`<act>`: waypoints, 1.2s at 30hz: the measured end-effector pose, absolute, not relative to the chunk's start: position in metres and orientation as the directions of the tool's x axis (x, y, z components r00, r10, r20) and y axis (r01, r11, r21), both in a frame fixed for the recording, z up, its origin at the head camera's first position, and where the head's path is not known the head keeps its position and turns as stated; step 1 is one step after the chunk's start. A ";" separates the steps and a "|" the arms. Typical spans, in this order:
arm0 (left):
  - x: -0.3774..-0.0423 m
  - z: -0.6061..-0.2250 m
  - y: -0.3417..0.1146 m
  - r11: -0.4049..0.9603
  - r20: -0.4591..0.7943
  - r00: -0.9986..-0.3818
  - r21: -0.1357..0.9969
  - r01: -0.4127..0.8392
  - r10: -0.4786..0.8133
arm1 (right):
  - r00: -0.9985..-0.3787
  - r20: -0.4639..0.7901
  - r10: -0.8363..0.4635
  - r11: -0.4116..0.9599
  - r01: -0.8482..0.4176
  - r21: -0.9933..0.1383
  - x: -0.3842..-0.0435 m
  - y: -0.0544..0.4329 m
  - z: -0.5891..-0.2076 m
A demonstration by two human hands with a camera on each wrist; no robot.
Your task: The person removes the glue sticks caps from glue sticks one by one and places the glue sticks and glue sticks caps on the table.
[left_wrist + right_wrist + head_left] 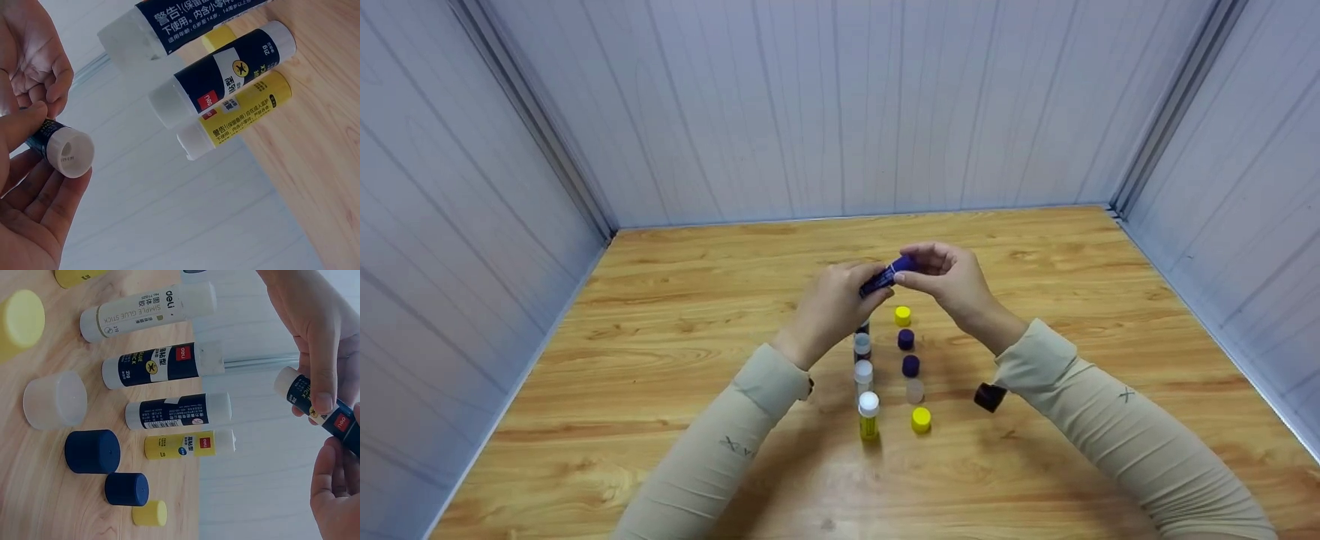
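In the head view, my left hand [834, 304] grips a dark blue glue stick [876, 283] by its body, raised above the table and tilted. My right hand [960, 289] pinches the stick's blue cap [905, 263] at the upper end between thumb and fingers. The left wrist view shows the stick's hollow white base [71, 154] facing the camera. Below the hands stand several uncapped glue sticks in a row: a yellow one [869, 426], a white one [149, 314] and dark blue ones [154, 367]. My left hand partly hides the row's far end in the head view.
A second row, of loose caps, runs along the sticks' right side: yellow [921, 420], translucent [914, 391], dark blue [911, 366] and another yellow [903, 316]. A small black object [990, 397] lies by my right sleeve. Pale panel walls [870, 112] enclose the wooden table [675, 420].
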State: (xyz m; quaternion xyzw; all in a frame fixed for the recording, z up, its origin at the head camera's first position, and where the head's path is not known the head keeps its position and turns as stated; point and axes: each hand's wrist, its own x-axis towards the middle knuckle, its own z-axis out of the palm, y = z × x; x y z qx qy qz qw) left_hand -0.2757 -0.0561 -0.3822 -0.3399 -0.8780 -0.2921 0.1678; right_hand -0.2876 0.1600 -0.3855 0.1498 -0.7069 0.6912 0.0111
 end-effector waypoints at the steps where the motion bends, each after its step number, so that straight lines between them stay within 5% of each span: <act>1: -0.276 -0.382 -0.056 0.594 0.500 -0.709 0.400 0.698 0.496 | -0.956 0.224 -0.190 -0.017 -0.225 -0.974 -0.288 0.159 -0.385; 24: -0.277 -0.379 -0.060 0.588 0.528 -0.697 0.393 0.707 0.485 | -0.954 0.243 -0.175 -0.034 -0.241 -0.970 -0.290 0.158 -0.386; 36: -0.277 -0.376 -0.068 0.582 0.435 -0.751 0.475 0.660 0.497 | -0.955 0.224 -0.193 -0.094 -0.209 -0.973 -0.290 0.156 -0.388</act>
